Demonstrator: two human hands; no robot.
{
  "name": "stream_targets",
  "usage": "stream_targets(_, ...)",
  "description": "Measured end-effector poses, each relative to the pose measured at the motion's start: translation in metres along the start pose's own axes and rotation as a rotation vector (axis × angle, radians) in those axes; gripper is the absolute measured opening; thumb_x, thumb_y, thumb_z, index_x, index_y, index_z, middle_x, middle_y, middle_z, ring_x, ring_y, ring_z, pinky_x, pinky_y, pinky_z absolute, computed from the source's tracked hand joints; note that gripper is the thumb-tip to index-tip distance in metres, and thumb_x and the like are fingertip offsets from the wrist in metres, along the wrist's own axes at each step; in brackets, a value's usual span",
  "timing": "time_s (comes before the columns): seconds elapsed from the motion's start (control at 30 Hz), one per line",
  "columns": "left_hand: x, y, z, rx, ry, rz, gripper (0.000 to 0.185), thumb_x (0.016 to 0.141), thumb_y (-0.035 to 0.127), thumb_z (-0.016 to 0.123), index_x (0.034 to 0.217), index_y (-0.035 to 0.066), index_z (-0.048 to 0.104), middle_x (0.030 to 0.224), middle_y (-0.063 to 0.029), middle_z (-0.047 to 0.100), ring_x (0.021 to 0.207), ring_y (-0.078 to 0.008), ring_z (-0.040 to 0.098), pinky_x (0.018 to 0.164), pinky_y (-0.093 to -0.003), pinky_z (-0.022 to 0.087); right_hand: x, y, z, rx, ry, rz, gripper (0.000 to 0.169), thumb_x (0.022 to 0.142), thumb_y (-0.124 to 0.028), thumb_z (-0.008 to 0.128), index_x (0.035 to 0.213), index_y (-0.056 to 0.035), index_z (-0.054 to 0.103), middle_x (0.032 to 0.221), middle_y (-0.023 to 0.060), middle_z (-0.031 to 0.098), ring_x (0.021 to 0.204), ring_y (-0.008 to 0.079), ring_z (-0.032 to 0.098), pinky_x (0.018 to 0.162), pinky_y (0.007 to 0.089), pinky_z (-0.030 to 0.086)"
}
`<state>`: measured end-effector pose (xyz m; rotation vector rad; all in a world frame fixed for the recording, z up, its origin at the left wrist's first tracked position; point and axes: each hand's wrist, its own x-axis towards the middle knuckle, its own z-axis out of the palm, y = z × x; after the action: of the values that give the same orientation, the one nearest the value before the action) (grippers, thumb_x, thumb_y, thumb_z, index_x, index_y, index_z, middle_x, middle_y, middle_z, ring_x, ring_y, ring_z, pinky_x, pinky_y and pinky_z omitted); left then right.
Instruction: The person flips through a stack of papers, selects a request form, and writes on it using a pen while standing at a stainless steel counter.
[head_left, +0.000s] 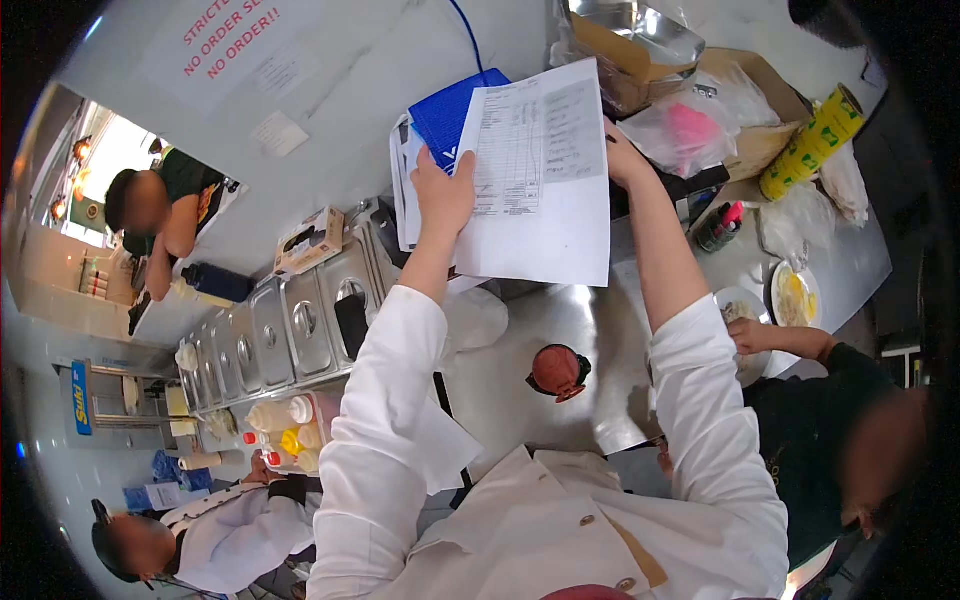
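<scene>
My left hand (444, 187) grips the left edge of a printed paper sheet (547, 240), its thumb on top of the sheet. The sheet bears a table and a grey block of handwriting. Behind it a blue folder (442, 112) leans against the wall among more papers. At the sheet's right edge is my right hand (621, 154), partly hidden; whether it holds the sheet or something dark beside it cannot be told. Below, a reddish-brown lidded container (556, 370) stands on the steel counter (517, 405).
Lidded steel food pans (300, 322) and squeeze bottles (289, 431) are at left. Cardboard boxes (772, 142), a yellow patterned roll (814, 142), a cup of markers (718, 229) and food plates (795, 294) stand right. Three other people are around the counter, one eating-side hand (746, 336) near a plate.
</scene>
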<state>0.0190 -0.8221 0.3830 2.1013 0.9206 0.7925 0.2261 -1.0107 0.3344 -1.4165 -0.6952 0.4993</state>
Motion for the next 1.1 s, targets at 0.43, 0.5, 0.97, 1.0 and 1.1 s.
stream_targets(0.43,0.019,-0.039,-0.058,-0.310,-0.023,-0.211,0.045,0.094,0.038,0.071,0.112,-0.004,0.073,0.103,-0.0182,0.076,0.090,-0.0299,0.073,0.083,-0.0427,0.056,-0.020,-0.004,0.025,0.063,0.061,-0.251,0.022,0.099,-0.021,0.074,0.102,-0.0034,0.062,0.132,0.0207,0.068,0.123,0.0201,0.061,0.108,0.0315,0.043)
stream_targets(0.5,-0.009,-0.028,-0.079,-0.219,-0.008,-0.143,0.044,0.095,0.035,0.071,0.120,-0.002,0.070,0.110,-0.0166,0.074,0.092,-0.0261,0.072,0.083,-0.0405,0.056,-0.016,0.003,0.029,-0.129,0.058,-0.296,0.024,0.099,-0.025,0.074,0.102,-0.0033,0.065,0.109,0.0079,0.070,0.107,0.0133,0.061,0.099,0.0297,0.046)
stream_targets(0.97,-0.405,-0.246,-0.255,-0.077,0.420,-0.220,0.020,0.098,0.014,0.068,0.116,0.006,0.069,0.106,-0.0119,0.069,0.089,-0.0266,0.069,0.078,-0.0361,0.055,-0.145,-0.084,0.062,-0.151,0.555,-0.736,0.035,0.109,-0.027,0.057,0.120,0.0019,0.073,0.120,0.0155,0.073,0.102,0.0232,0.071,0.084,0.0332,0.058)
stream_targets(1.0,-0.421,-0.268,-0.258,-0.059,0.378,-0.320,0.022,0.098,0.015,0.068,0.118,0.007,0.068,0.111,-0.0125,0.068,0.096,-0.0289,0.069,0.083,-0.0383,0.056,-0.179,-0.093,0.093,-0.117,0.626,-0.685,0.037,0.110,-0.029,0.054,0.117,0.0011,0.075,0.110,0.0130,0.073,0.095,0.0225,0.070,0.082,0.0333,0.058)
stream_targets(1.1,-0.462,-0.317,-0.266,0.185,0.365,-0.266,0.028,0.097,0.016,0.068,0.123,0.007,0.065,0.127,-0.0159,0.062,0.114,-0.0357,0.064,0.097,-0.0432,0.052,-0.267,-0.049,0.208,-0.312,0.398,-0.658,0.031,0.105,-0.025,0.052,0.099,-0.0014,0.071,0.086,0.0093,0.068,0.082,0.0229,0.065,0.078,0.0364,0.054)
